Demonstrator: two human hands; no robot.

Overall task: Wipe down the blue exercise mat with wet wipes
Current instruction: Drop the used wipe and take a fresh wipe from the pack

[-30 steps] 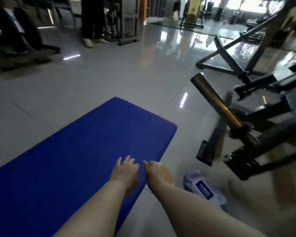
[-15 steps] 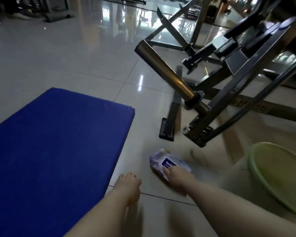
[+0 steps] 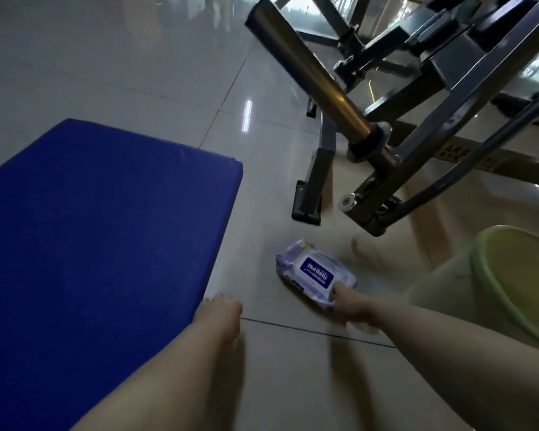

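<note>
The blue exercise mat [image 3: 100,231] lies flat on the tiled floor, filling the left side of the view. A pale purple pack of wet wipes [image 3: 311,270] with a blue label rests on the floor to the right of the mat. My right hand [image 3: 350,304] grips the near end of the pack, thumb on top. My left hand [image 3: 220,312] rests on the floor at the mat's right edge, fingers curled down, holding nothing.
A steel gym machine frame [image 3: 423,126] with a brass-coloured bar [image 3: 311,70] stands over the floor to the right, its foot [image 3: 311,194] close to the wipes. A green plastic basin [image 3: 517,281] sits at the right edge. Glossy tiles extend beyond the mat.
The view swung down and right. My right hand left the mat's edge, reached to the wipes pack and took hold of it. My left hand moved off the mat to the floor beside it.
</note>
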